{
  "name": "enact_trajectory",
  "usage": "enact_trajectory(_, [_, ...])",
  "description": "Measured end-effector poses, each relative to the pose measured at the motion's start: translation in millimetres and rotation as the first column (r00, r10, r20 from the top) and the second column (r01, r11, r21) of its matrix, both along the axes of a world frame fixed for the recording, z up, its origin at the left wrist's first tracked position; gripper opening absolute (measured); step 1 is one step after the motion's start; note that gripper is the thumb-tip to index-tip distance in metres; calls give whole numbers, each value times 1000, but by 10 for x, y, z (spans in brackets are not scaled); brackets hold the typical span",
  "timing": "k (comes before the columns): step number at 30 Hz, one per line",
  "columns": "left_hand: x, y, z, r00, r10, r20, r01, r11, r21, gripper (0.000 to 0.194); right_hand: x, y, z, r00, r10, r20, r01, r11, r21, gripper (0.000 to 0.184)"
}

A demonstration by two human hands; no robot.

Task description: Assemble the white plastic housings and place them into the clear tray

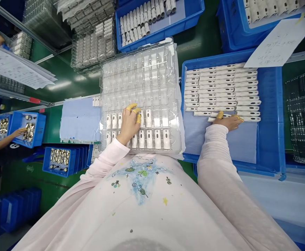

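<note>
A clear plastic blister tray (177, 139) lies in front of me, with white tubular housings (158, 138), each with a dark oval hole, standing in its two nearest rows. Over the second row, my left hand (128, 122) wears yellow finger cots and has its fingers bent around a white housing (142, 118), which they partly cover. To the right, my right hand (227, 122), also in yellow finger cots, reaches into a blue bin (271, 115). Thumb and fingers there close on a white housing (213, 119) at the near edge of the stacked rows; the grip is partly hidden.
Blue bins with more white tubes (155, 21) stand behind, beside stacked clear trays (93, 48). A paper sheet (280, 43) overhangs the right bin. At left, a co-worker's hand (20, 131) is at a bin of shiny parts (30, 131). A blue sheet (79, 120) lies left of my tray.
</note>
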State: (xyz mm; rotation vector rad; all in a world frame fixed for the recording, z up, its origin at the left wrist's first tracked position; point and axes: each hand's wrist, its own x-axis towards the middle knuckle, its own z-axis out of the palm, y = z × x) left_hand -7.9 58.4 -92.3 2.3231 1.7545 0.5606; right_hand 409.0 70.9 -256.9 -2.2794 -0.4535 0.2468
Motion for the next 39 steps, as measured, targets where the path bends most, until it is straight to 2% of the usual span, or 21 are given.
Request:
enact_trajectory(4, [9,1,6,1000,-7,5,7,1000,-9,25,12,-41,15,993,109,42,-113,988,104,43])
enact_trajectory(6, [16,4,12,1000,-7,7,8,1000,-9,25,22,-6,52,986,158,51,-163,981,108,42])
enact_trajectory(9, [22,19,21,1000,-7,27,7,1000,-16,25,31,117,180,974,222,52,-226,969,98,32])
enact_trajectory(12, [39,19,49,999,-21,41,23,999,-32,25,1,248,448,949,303,84,-312,943,120,24])
enact_trajectory(14, [87,-15,99,998,-52,39,53,998,-28,28,-87,278,736,922,366,124,-383,912,150,39])
enact_trajectory(16, [183,-83,186,992,-115,50,115,993,4,31,-276,227,1116,883,438,168,-465,867,180,49])
enact_trajectory(18, [325,-173,314,975,-208,78,204,977,59,35,-580,91,1565,818,537,208,-574,786,228,43])
enact_trajectory(21, [562,-295,552,938,-331,100,321,942,101,42,-1164,-200,2226,608,763,220,-764,487,423,39])
enact_trajectory(22, [628,-322,631,934,-344,93,337,938,86,44,-1353,-294,2406,565,794,225,-776,419,471,39])
enact_trajectory(23, [679,-342,703,936,-344,79,341,939,54,45,-1525,-378,2555,547,805,230,-772,379,510,38])
enact_trajectory(25, [727,-363,819,946,-318,66,319,948,0,46,-1793,-502,2763,571,791,221,-713,344,610,39])
enact_trajectory(27, [706,-376,902,955,-282,92,284,959,-10,47,-1961,-574,2878,594,779,201,-651,320,688,40])
enact_trajectory(29, [643,-401,977,956,-257,140,259,966,8,48,-2051,-614,2949,585,786,199,-632,289,719,39])
enact_trajectory(32, [531,-488,1133,948,-236,213,242,970,-1,51,-2101,-637,3042,555,793,250,-637,212,741,35])
enact_trajectory(34, [464,-573,1264,921,-225,318,253,966,-49,49,-2104,-625,3099,568,771,289,-625,175,761,38])
enact_trajectory(36, [402,-656,1380,829,-225,511,341,929,-144,50,-2099,-594,3136,596,743,304,-609,172,774,44])
enact_trajectory(37, [373,-690,1421,750,-218,624,422,884,-199,53,-2099,-576,3144,612,729,307,-605,181,776,45])
enact_trajectory(39, [321,-736,1466,569,-146,809,591,757,-279,58,-2107,-547,3142,621,717,316,-608,186,771,47])
